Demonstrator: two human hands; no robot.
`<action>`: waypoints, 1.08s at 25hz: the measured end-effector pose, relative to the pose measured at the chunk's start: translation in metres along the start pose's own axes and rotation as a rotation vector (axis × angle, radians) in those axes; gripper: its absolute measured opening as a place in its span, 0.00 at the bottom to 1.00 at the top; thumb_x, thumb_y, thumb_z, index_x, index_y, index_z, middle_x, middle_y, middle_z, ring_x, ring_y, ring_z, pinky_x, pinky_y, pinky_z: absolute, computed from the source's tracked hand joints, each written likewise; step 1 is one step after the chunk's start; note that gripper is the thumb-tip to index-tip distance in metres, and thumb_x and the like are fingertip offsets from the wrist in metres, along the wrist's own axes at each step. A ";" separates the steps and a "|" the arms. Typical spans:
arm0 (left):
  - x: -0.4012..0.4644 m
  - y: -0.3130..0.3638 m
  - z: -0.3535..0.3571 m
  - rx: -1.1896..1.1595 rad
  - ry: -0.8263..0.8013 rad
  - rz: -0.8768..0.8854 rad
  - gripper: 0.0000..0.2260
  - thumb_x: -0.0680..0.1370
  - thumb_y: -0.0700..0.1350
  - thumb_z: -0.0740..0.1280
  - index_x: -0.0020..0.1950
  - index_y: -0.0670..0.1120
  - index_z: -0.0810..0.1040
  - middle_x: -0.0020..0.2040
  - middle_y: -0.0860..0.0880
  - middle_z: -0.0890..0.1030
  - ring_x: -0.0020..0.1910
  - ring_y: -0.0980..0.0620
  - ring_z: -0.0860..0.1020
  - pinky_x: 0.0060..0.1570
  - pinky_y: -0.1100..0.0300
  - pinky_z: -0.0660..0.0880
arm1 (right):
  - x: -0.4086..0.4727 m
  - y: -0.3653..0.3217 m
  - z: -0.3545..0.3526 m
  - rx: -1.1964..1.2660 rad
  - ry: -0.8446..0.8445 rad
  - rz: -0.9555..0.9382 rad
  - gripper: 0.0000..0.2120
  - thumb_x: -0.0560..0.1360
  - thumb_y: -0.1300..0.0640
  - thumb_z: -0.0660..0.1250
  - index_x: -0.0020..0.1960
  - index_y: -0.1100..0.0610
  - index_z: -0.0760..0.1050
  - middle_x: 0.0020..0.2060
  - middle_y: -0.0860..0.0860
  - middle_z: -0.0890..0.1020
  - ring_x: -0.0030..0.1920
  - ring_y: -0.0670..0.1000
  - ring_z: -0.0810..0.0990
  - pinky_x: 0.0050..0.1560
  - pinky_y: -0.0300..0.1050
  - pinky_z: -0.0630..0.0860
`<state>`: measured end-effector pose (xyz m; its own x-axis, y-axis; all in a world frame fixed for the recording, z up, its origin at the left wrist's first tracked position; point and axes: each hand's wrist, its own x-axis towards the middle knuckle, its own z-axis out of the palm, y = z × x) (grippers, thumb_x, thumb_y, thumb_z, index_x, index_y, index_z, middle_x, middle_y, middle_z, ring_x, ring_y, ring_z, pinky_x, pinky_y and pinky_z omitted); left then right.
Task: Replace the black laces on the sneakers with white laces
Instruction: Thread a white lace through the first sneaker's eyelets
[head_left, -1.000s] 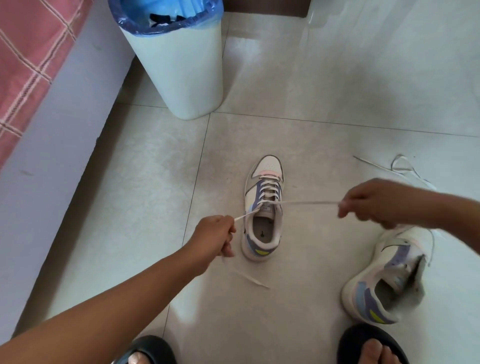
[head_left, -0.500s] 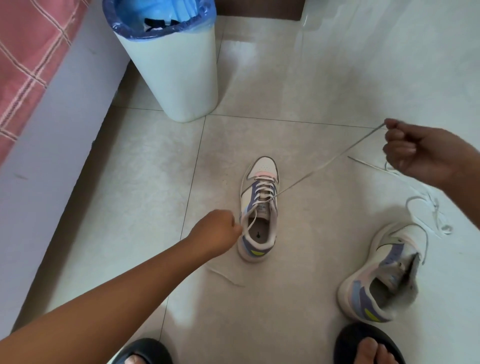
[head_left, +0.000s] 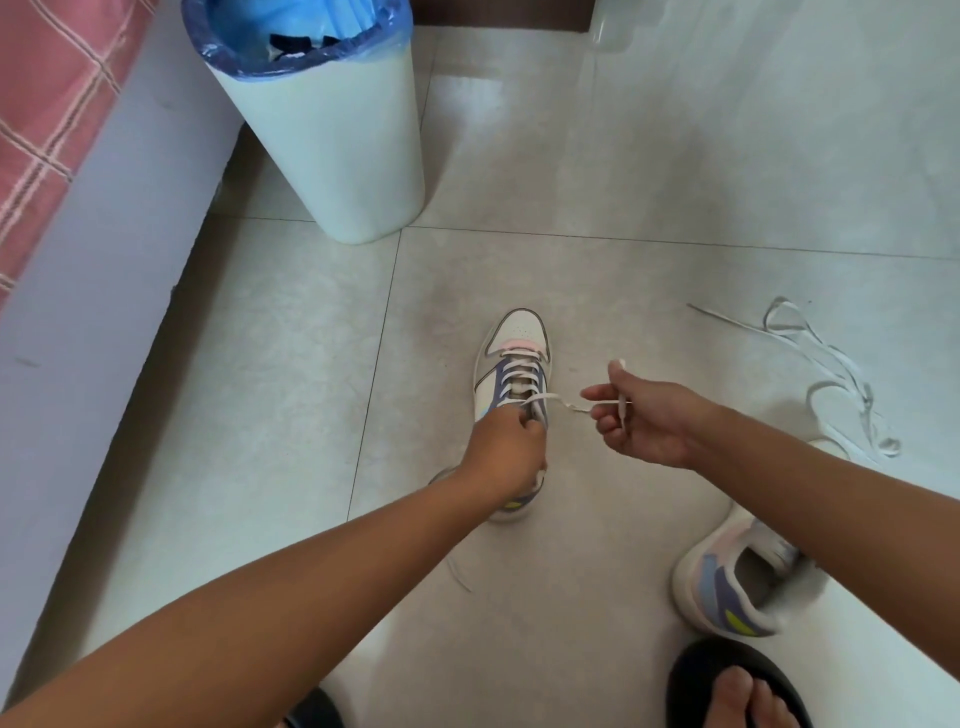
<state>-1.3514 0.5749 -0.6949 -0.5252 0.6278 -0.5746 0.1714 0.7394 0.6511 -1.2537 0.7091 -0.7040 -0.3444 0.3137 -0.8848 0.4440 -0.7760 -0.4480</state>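
A white sneaker (head_left: 519, 338) with blue panels stands on the floor tiles, toe pointing away, threaded with a white lace (head_left: 551, 399). My left hand (head_left: 503, 451) sits over its tongue and opening, fingers curled round the lace's left part. To the right of the shoe my right hand (head_left: 641, 415) pinches the lace's other end, which loops over my fingers. A second sneaker (head_left: 727, 587) lies tipped at the lower right, partly hidden by my right forearm. Another white lace (head_left: 831, 384) lies loose on the floor at the right.
A white bin (head_left: 332, 130) with a blue liner stands beyond the shoe at the upper left. A grey bed side (head_left: 78, 312) with pink checked cloth runs along the left. My feet in black slippers (head_left: 727, 686) show at the bottom edge.
My right hand has come down from the upper right to beside the shoe, so the lace hangs slack and short. My left hand has moved onto the shoe's tongue.
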 end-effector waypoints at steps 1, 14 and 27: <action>0.001 0.001 0.000 0.029 0.020 0.024 0.12 0.79 0.41 0.56 0.42 0.40 0.75 0.43 0.40 0.81 0.40 0.41 0.77 0.46 0.52 0.75 | 0.000 0.000 0.003 0.011 -0.018 0.017 0.19 0.81 0.47 0.55 0.43 0.60 0.74 0.32 0.55 0.74 0.29 0.49 0.74 0.26 0.37 0.74; 0.008 -0.007 0.006 0.222 0.124 0.133 0.15 0.78 0.50 0.63 0.35 0.44 0.72 0.35 0.45 0.76 0.37 0.45 0.74 0.37 0.58 0.66 | 0.007 0.005 0.010 0.064 -0.072 -0.091 0.05 0.76 0.74 0.60 0.46 0.69 0.74 0.41 0.59 0.77 0.43 0.54 0.79 0.36 0.39 0.82; 0.007 -0.003 0.005 -0.387 -0.090 -0.170 0.11 0.82 0.40 0.57 0.41 0.38 0.72 0.31 0.45 0.71 0.26 0.51 0.68 0.23 0.67 0.68 | 0.003 0.024 0.029 -0.179 0.078 -0.356 0.07 0.68 0.71 0.72 0.40 0.61 0.77 0.34 0.55 0.80 0.34 0.50 0.80 0.36 0.36 0.79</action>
<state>-1.3514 0.5783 -0.7035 -0.4408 0.5363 -0.7197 -0.2452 0.6994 0.6713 -1.2684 0.6759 -0.7135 -0.4422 0.5914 -0.6743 0.4478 -0.5058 -0.7373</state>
